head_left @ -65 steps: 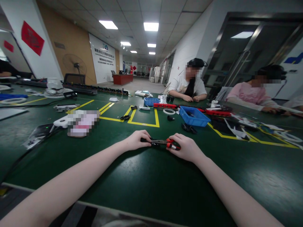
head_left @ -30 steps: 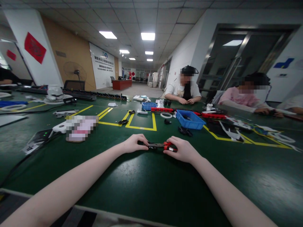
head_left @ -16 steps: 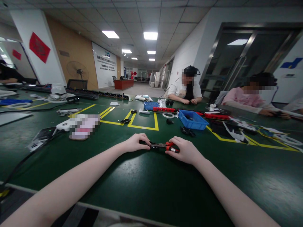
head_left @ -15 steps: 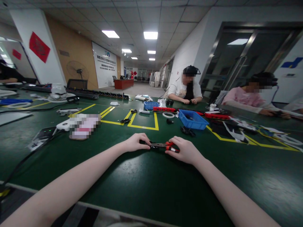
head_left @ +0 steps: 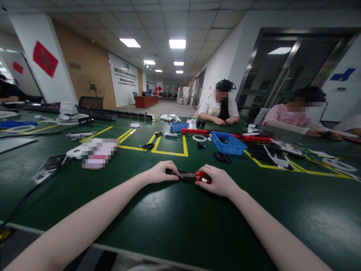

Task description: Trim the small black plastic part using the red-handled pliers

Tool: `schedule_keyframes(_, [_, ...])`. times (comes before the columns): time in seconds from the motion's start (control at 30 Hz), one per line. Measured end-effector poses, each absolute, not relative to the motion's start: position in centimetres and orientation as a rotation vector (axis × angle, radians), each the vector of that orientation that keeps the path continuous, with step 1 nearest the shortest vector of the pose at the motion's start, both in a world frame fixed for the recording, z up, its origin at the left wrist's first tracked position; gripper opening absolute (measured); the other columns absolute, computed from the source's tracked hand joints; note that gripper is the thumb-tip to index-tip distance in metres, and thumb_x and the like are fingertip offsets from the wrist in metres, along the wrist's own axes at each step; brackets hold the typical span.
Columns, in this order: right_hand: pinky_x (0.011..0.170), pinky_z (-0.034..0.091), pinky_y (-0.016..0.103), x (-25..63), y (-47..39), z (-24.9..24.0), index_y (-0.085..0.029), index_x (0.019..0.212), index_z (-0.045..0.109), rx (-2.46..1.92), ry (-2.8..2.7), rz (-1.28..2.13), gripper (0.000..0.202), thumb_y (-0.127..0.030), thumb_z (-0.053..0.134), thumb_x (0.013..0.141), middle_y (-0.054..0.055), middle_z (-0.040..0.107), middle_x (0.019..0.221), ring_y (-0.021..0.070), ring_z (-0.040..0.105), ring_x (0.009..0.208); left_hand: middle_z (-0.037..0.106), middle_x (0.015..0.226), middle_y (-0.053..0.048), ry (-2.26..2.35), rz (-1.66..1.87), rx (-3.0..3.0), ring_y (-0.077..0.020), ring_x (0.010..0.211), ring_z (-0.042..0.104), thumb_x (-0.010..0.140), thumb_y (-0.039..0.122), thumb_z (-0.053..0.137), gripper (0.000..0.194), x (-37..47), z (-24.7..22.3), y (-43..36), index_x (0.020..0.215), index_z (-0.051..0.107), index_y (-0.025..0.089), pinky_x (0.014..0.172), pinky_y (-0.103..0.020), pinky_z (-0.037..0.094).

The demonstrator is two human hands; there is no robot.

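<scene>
Red-handled needle-nose pliers (head_left: 201, 177) are gripped in my right hand (head_left: 218, 180), their long metal jaws pointing left. Between the thumb and fingers of my left hand (head_left: 163, 172) is a small black part (head_left: 170, 171), mostly covered by the fingers. The jaw tips reach this part right at my left fingertips; whether they clamp it I cannot tell. Both hands are low over the green table (head_left: 158, 222), facing each other. Just beyond my right hand lies a black clump of parts (head_left: 222, 157).
A blue bin (head_left: 229, 143) with dark parts stands past my right hand, a smaller blue bin (head_left: 179, 127) farther back. To the left lie a phone-shaped pink item (head_left: 100, 154), a white device (head_left: 76, 151) and a black cable (head_left: 21, 199). Two people sit across the table.
The view has shifted slightly. The pliers stay at the black part, their handles looking a little closer to my left hand; both hands keep their grip.
</scene>
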State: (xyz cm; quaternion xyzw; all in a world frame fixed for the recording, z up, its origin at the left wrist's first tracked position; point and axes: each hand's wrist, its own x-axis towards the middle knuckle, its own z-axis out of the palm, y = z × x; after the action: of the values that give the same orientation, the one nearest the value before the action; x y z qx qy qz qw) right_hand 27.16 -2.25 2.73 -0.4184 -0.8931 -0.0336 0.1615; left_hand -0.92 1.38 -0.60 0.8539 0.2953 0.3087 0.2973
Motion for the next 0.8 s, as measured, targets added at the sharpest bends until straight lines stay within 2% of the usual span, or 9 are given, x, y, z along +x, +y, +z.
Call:
schedule_keyframes(0.43, [0.077, 0.044, 0.035, 27.62, -1.82, 2.66, -0.021, 0.097, 0.063, -1.109, -2.495, -0.239, 0.035, -0.052, 0.064, 0.081, 0.007, 0.068, 0.097, 0.022, 0.063, 0.086, 0.064, 0.102, -0.007, 0.774, 0.83, 2.291, -0.0176, 0.094, 0.063, 0.082, 0.028, 0.072, 0.014, -0.78, -0.54, 1.21, 0.088, 0.074, 0.016, 0.089, -0.032, 0.048])
schedule_keyframes(0.8, [0.087, 0.04, 0.041, 27.31, -1.92, 2.8, -0.019, 0.094, 0.063, -1.096, -2.521, -0.284, 0.035, -0.052, 0.065, 0.08, 0.008, 0.069, 0.092, 0.0223, 0.062, 0.084, 0.063, 0.107, -0.008, 0.758, 0.832, 2.317, -0.0183, 0.098, 0.062, 0.08, 0.027, 0.075, 0.015, -0.97, -0.73, 1.34, 0.089, 0.073, 0.015, 0.092, -0.033, 0.047])
